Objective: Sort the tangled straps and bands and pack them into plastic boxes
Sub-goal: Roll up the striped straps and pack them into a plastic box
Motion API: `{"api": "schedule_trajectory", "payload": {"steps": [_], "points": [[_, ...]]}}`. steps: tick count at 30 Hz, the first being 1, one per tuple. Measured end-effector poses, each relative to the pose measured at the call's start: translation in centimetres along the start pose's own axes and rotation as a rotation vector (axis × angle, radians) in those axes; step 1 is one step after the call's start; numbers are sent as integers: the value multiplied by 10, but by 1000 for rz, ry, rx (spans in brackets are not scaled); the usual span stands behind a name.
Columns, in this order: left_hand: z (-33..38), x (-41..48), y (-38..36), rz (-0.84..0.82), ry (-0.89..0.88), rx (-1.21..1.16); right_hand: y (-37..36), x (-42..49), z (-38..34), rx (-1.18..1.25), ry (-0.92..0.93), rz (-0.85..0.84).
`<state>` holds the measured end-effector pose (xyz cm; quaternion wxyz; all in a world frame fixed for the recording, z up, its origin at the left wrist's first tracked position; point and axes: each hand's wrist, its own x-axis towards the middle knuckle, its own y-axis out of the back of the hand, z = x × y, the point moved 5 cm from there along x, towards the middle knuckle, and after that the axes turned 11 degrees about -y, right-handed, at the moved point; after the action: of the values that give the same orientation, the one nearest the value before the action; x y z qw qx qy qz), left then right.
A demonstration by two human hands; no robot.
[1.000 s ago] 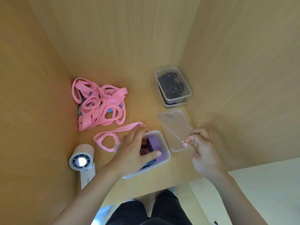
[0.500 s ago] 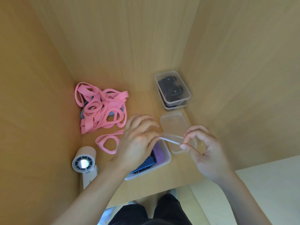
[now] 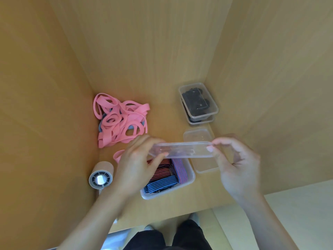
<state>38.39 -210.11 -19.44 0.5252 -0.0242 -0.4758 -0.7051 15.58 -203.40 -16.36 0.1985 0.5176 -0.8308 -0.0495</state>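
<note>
Inside open box, striped straps

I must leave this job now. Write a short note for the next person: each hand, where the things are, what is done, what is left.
The left hand and the right hand each pinch one end of a clear lid, held above the open box.
In that box lie folded striped straps. Two stacked boxes holding black items stand at the back right. The pink bands lie tangled at the back left; a spare lid lies right of the open box.
Done: striped straps packed.
Left: close this box, then sort and pack the pink bands.
</note>
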Motion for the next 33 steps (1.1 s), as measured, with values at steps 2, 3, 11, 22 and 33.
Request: {"api": "schedule_trajectory", "payload": {"steps": [2,3,11,22,33], "points": [[-8,-11,8,33,86,-25,1,3,3,59,-46,37],[-12,-18,10,44,142,-63,1,5,7,83,-80,44],[-38,-72,-5,101,643,-533,-37,7,47,68,-243,-46],[-62,-83,-19,4,615,-163,-81,2,118,-208,-283,-80],[-53,-93,-30,-56,477,33,-89,-4,128,-275,-251,-72]]}}
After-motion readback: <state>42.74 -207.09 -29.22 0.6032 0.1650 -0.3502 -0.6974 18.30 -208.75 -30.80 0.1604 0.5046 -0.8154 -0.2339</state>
